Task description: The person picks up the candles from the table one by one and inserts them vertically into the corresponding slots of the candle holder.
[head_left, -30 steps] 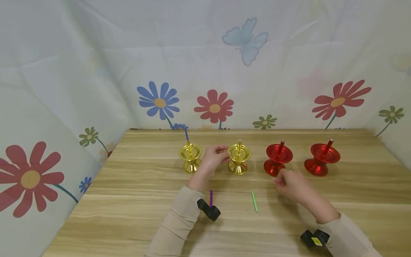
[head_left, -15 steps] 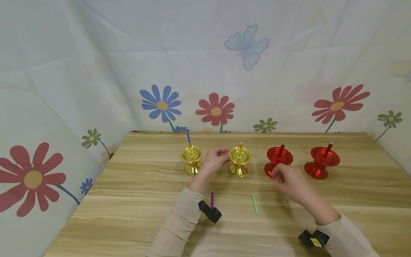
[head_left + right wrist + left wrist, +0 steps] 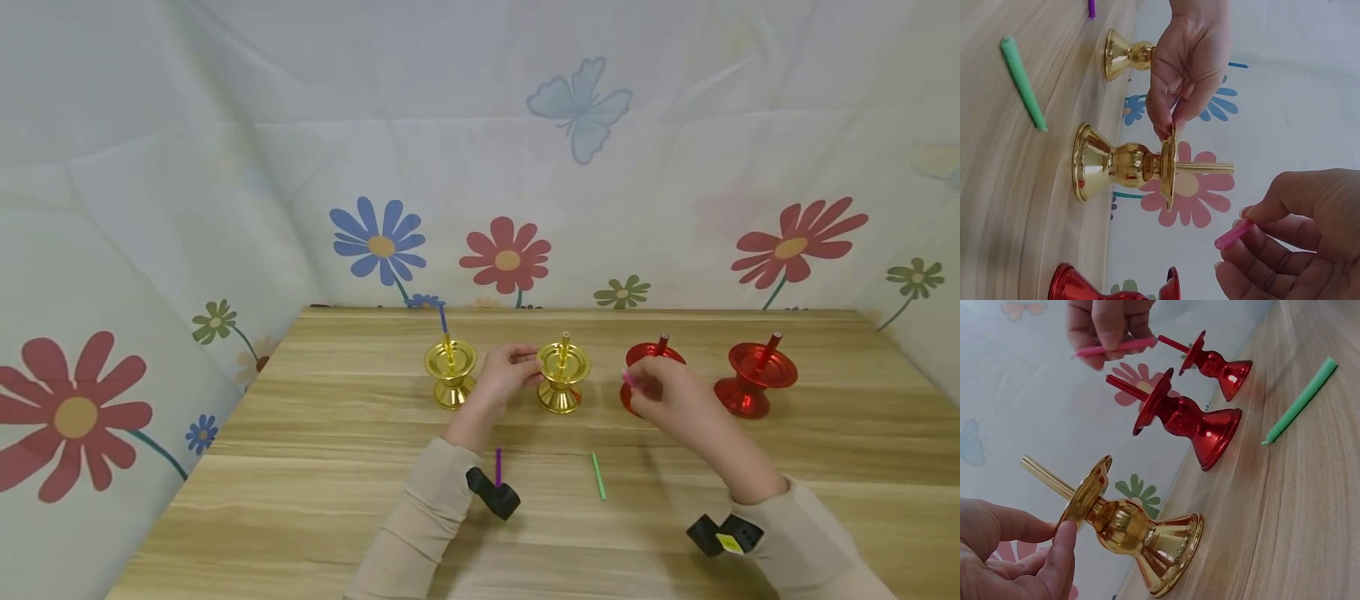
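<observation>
My left hand (image 3: 506,379) pinches the rim of a gold candle holder (image 3: 1124,528) between thumb and fingers. The holder stands upright on the table, its narrow tube (image 3: 1207,168) pointing up with nothing in it. In my right hand (image 3: 667,392) is a pink candle (image 3: 1116,347), pinched between thumb and fingertips and raised in front of a red candle holder (image 3: 1188,422). The right wrist view shows one end of the pink candle sticking out past the fingers, to the side of the gold tube. The fingers hide its other end there.
Another gold holder (image 3: 452,367) on the left bears a blue candle (image 3: 443,317). A second red holder (image 3: 756,375) stands at the far right. A purple candle (image 3: 498,467) and a green candle (image 3: 598,477) lie on the wooden table (image 3: 300,500) nearer the front.
My right hand has risen and moved slightly left and away from me with the pink candle, now overlapping the nearer red holder. The left hand stays at the gold holder's rim.
</observation>
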A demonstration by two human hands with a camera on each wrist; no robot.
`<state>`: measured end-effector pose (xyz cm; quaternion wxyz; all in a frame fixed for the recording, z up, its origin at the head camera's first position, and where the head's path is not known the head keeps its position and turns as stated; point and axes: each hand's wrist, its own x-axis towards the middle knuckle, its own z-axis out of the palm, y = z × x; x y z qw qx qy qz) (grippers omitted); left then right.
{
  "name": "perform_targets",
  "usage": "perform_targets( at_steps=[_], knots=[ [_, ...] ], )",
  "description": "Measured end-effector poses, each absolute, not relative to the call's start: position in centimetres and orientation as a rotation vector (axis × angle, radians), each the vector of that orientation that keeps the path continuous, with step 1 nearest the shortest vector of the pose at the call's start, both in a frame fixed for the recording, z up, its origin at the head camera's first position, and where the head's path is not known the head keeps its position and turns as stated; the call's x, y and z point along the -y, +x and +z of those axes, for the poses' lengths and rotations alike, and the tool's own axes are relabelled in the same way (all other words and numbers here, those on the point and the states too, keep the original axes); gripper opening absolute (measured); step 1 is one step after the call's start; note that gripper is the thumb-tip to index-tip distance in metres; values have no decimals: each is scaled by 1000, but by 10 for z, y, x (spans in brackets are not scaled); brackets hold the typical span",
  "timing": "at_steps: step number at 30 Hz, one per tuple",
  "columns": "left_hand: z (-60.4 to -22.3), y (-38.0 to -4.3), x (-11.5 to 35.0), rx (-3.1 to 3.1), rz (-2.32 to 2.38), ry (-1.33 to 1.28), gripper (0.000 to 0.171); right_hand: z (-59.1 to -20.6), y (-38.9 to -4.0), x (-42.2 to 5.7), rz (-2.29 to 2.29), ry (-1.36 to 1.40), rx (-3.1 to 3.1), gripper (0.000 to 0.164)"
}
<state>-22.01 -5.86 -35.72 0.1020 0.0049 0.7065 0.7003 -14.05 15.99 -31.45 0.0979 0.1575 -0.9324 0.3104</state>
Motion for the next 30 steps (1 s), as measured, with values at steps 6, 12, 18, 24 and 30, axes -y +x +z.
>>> perform_targets(
  at_steps=[6,12,18,24,30],
  knots=[
    [-358,-221,59,-2090,2069,15,31,-313,-146,-151,966,455,2688,16],
    [-357,-220,59,-2078,2075,-2,32,-315,-154,-142,1035,438,2598,16],
    [-356,-220,59,-2078,2076,15,32,-310,-160,-136,1081,446,2585,17],
    [-354,-220,60,-2084,2081,24,32,-306,-170,-131,1190,436,2570,15],
    [-358,-222,61,-2087,2069,22,32,-305,-177,-127,1324,398,2536,14]
  ],
)
